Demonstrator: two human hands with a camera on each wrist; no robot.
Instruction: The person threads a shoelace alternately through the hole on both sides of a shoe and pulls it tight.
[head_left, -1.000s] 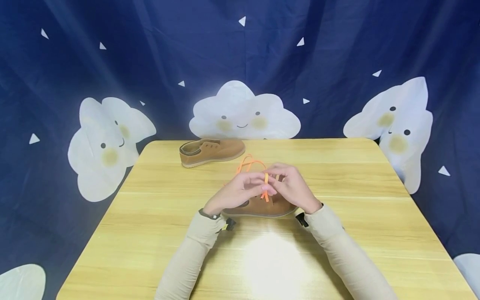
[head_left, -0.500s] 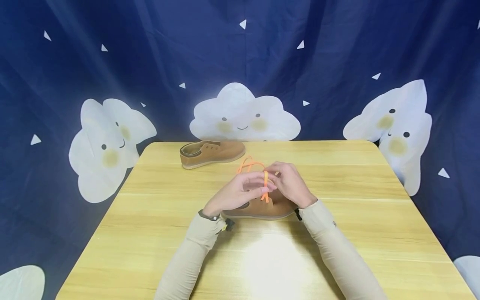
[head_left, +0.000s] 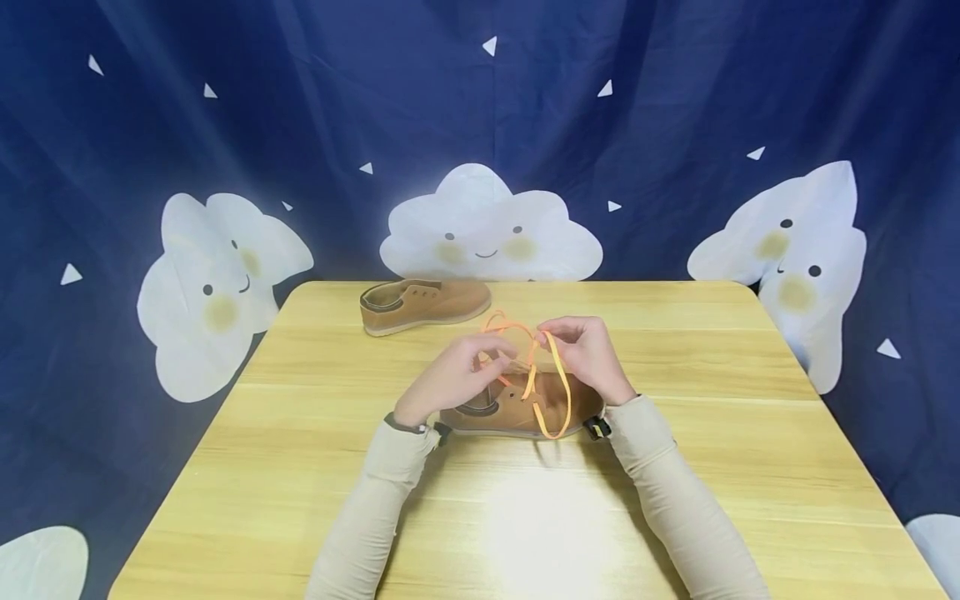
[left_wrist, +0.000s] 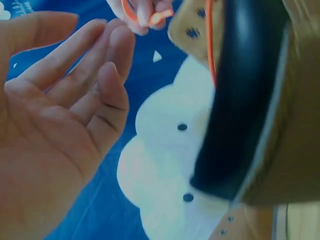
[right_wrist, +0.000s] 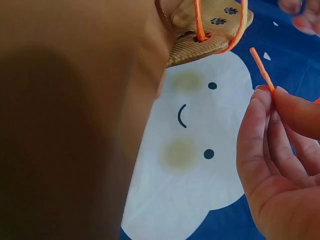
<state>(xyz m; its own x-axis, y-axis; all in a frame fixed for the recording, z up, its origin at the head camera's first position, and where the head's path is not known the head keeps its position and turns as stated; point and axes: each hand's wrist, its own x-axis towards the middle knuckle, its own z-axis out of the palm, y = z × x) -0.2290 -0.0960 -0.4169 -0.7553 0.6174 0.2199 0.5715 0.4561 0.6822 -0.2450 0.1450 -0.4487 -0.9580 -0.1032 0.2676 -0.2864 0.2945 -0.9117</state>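
Observation:
A brown low shoe (head_left: 498, 422) sits on the table, toe to the right, with an orange shoelace (head_left: 567, 392) running through its front eyelets. My right hand (head_left: 596, 358), above the toe side, pinches the lace near its end; in the right wrist view the lace tip (right_wrist: 259, 62) pokes up from between thumb and fingertips. Below that hand the lace hangs in a long loop in front of the shoe. My left hand (head_left: 452, 377) hovers over the heel side, fingers loosely bent. The left wrist view shows nothing in its palm, beside the dark shoe collar (left_wrist: 240, 95).
A second brown shoe (head_left: 450, 307), no lace in its visible eyelets, stands at the back left of the wooden table (head_left: 712, 467). A blue curtain (head_left: 660, 100) with white clouds hangs behind the table's far edge.
My left hand has let go of the lace and drawn back left. The right hand has moved slightly up and right with the lace end, and the loop now hangs lower before the shoe.

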